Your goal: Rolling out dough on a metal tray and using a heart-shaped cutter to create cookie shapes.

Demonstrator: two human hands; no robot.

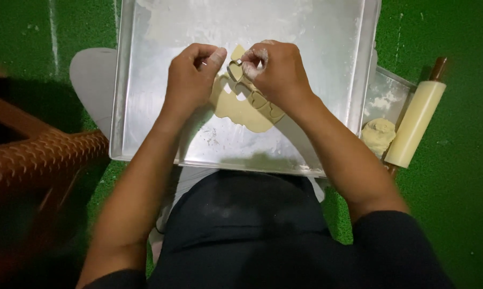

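Head view, looking straight down. A large floured metal baking tray (129, 80) is set on green artificial turf (455, 214), partly over the lap of the person in dark clothing. A rolled sheet of pale dough (246, 115) is laid near the tray's middle, with several heart-shaped cutouts already punched along its right and upper edge. A small heart-shaped metal cookie cutter (235, 69) is held just above the dough's upper edge, between both hands. The right hand (276, 72) is curled, flour on the fingertips, with the cutter pinched at its right side. The left hand (190, 77) is closed into a loose fist, thumb tip pressed toward the cutter's left side; whether contact is actually made cannot be told. Both hands are close together, nearly touching, over the dough. Loose flour is scattered on the tray floor, heavier toward the far end. To the right of the tray, a smaller floured metal tray (391, 85) is seen, with a lump of dough (378, 135) at its near end. A cream-coloured rolling pin (415, 123) with brown handles is laid diagonally just beside that lump, on the turf. A brown woven basket (43, 160) is seen at the left, blurred.
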